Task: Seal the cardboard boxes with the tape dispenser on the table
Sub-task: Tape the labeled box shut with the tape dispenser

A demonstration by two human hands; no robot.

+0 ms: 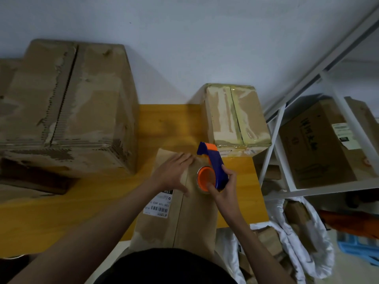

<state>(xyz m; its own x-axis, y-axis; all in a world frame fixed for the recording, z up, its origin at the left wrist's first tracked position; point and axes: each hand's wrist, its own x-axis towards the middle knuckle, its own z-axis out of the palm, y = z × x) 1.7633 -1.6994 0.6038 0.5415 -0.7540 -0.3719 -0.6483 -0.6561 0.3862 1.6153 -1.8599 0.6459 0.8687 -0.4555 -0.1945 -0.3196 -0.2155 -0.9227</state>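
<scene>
Tape dispenser [213,171], blue with an orange hub, sits on the near cardboard box [180,218] on the yellow table [82,201]; the right hand [223,187] grips it; the left hand [174,175] presses flat, fingers straight, beside the box's seam.

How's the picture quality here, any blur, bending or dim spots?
Head view: dim and soft overall; motion smear on the table beyond the left hand; the wide lens bows the shelf and leans the big box; the tape dispenser in the right hand stays fairly sharp.
</scene>
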